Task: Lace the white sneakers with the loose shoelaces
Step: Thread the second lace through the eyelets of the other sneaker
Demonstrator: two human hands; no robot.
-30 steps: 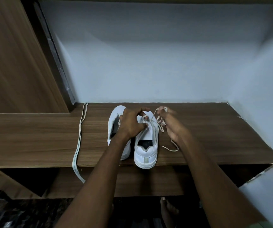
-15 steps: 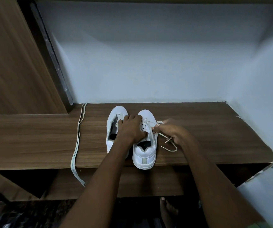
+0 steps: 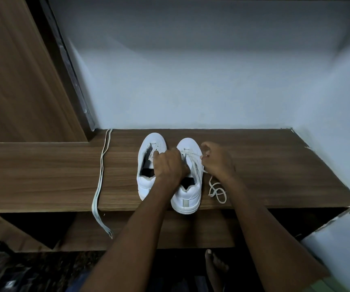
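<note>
Two white sneakers stand side by side on a wooden shelf (image 3: 275,175), toes toward the wall. The left sneaker (image 3: 147,165) has no lace in it. My left hand (image 3: 168,165) grips the tongue area of the right sneaker (image 3: 187,192), fingers curled. My right hand (image 3: 218,161) pinches a white shoelace (image 3: 217,190) beside that sneaker's eyelets; the lace's loose end coils on the shelf to the right. A second loose shoelace (image 3: 100,180) lies further left and hangs over the shelf's front edge.
A wooden panel (image 3: 22,70) rises at the left and a pale wall (image 3: 191,81) closes the back and right. A lower shelf sits below the front edge. A bare foot (image 3: 214,264) shows on the dark floor.
My right hand has come down from a raised pull and moved forward along the right sneaker's side, still pinching the lace. My left hand has stayed on that sneaker.
</note>
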